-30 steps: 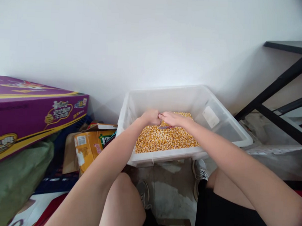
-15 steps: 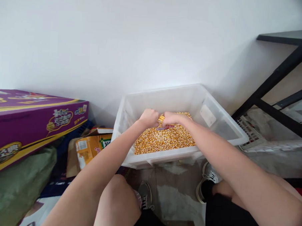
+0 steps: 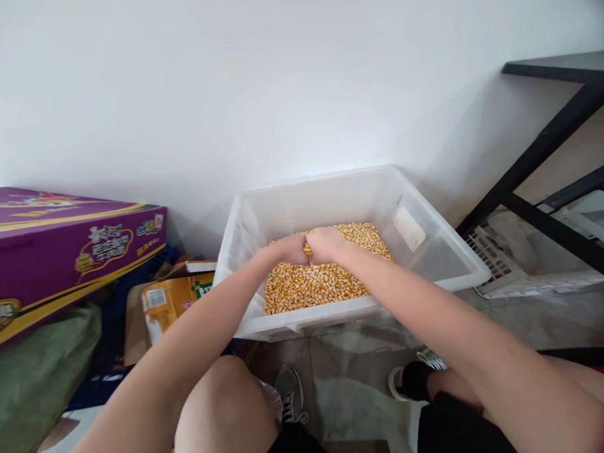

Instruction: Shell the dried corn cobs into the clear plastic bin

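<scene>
Both of my hands are closed and almost touching, just above the corn kernels (image 3: 309, 287) in a white translucent plastic tub (image 3: 323, 314). Between them shows a short yellow, kernel-covered piece of a corn cob (image 3: 307, 251); my fingers hide most of it. My left hand (image 3: 292, 249) grips it from the left, knuckles low. From the right, my right hand (image 3: 327, 244) is wrapped over it, with the back of the hand facing up. Loose kernels spread across the tub's floor around and beneath my hands.
A purple printed carton (image 3: 70, 256) and an orange package (image 3: 171, 304) stand left of the tub, with a green sack (image 3: 40, 375) in front. On the right are a black metal frame (image 3: 546, 140) and a white plastic basket (image 3: 500, 268). A white wall (image 3: 308, 86) rises behind.
My hands have moved slightly left and lower and are closer together. The bare, reddish part of the cob that showed below my right hand is now hidden. The view has shifted slightly.
</scene>
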`<act>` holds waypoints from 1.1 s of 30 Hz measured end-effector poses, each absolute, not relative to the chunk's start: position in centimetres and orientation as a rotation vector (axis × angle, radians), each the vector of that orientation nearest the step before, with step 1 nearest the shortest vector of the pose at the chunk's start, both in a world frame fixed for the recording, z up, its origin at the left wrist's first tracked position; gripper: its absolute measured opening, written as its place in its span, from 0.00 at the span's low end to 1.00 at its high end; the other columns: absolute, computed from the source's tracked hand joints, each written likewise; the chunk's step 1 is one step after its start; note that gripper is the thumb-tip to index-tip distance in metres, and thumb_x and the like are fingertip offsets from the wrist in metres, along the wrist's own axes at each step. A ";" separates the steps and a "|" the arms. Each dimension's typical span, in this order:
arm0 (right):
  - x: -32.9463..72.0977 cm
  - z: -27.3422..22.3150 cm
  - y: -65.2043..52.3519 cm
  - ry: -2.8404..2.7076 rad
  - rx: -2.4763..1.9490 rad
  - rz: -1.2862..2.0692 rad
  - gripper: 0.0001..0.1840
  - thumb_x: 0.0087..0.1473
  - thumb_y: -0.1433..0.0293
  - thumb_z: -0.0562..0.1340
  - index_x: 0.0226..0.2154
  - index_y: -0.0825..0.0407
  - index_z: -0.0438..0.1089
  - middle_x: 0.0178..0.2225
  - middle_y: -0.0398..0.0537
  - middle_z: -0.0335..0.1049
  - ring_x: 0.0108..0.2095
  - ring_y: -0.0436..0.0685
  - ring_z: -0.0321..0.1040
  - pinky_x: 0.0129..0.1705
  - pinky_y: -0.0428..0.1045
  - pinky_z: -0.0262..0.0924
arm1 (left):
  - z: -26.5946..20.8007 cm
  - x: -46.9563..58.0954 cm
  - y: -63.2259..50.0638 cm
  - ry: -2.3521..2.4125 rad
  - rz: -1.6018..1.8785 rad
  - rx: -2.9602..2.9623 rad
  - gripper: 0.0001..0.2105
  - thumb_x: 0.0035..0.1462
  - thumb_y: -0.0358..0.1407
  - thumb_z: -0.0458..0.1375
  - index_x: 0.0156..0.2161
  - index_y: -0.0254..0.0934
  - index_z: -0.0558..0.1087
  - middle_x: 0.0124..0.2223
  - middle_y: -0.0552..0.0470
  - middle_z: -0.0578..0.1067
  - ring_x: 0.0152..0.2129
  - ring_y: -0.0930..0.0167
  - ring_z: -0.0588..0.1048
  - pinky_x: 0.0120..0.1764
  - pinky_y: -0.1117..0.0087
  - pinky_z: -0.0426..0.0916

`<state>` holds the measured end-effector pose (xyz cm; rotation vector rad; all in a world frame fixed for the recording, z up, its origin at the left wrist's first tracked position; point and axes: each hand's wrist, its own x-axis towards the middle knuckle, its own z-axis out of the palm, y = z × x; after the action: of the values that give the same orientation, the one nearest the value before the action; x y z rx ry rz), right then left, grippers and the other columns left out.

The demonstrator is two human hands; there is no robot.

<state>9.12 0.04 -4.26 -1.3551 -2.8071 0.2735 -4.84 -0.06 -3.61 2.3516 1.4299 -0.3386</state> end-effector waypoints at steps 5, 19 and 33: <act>11.3 -4.3 1.8 -2.458 -1.473 1.280 0.05 0.36 0.73 0.61 0.17 0.54 0.64 0.17 0.45 0.65 0.18 0.50 0.62 0.21 0.45 0.57 | -3.3 -2.9 -1.0 1.593 -0.071 2.933 0.15 0.54 0.40 0.54 0.42 0.33 0.72 0.39 0.37 0.77 0.39 0.57 0.76 0.41 0.61 0.66; 8.9 -4.0 0.4 -2.885 -1.325 0.202 0.22 0.39 0.58 0.68 0.34 0.56 0.74 0.35 0.61 0.76 0.36 0.66 0.74 0.33 0.51 0.63 | -4.1 -5.0 1.3 1.267 -0.220 2.130 0.06 0.37 0.33 0.62 0.25 0.35 0.74 0.26 0.51 0.77 0.28 0.66 0.77 0.32 0.71 0.69; 10.7 -4.3 1.5 -2.685 -1.621 0.686 0.21 0.38 0.65 0.68 0.37 0.55 0.73 0.33 0.54 0.76 0.32 0.60 0.73 0.28 0.47 0.62 | -4.0 -5.9 2.1 1.381 0.017 2.431 0.32 0.34 0.40 0.69 0.49 0.38 0.71 0.45 0.50 0.74 0.41 0.64 0.73 0.44 0.69 0.66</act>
<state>10.72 1.48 -4.29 -1.6212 -2.6846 0.6861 -5.89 2.08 -3.98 2.4311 1.3806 0.0172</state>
